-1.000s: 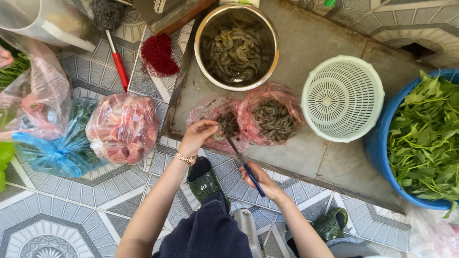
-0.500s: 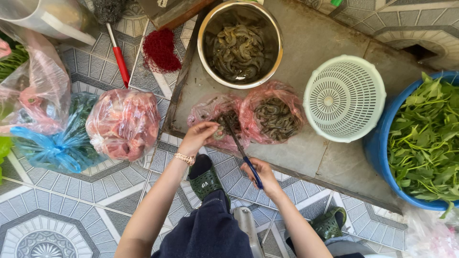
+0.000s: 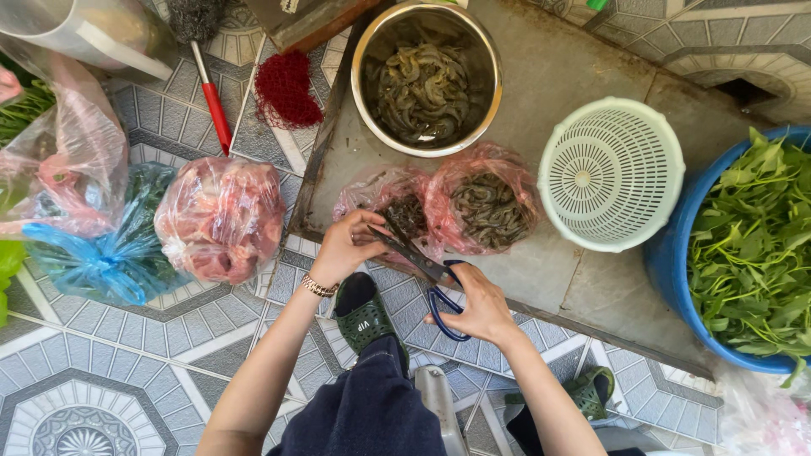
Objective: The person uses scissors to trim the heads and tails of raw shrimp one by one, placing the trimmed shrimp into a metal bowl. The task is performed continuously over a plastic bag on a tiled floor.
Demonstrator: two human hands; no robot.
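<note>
One blue tub (image 3: 676,253) of green leaves is sitting at the right edge. One steel bowl (image 3: 427,78) of shrimp is standing at top centre. One white plastic colander (image 3: 611,173) is lying upturned right of centre. One bag of pink meat (image 3: 221,218) is resting left of centre. Two pink plastic bags of shrimp (image 3: 481,207) are lying just below the bowl. One pair of blue-handled scissors (image 3: 427,279) is showing at centre, blades slightly parted. The right hand (image 3: 477,304) is gripping the scissor handles, fingers curled through the loops. The left hand (image 3: 348,245) is pinching a small item at the blades, too hidden to identify, beside the left-hand bag.
</note>
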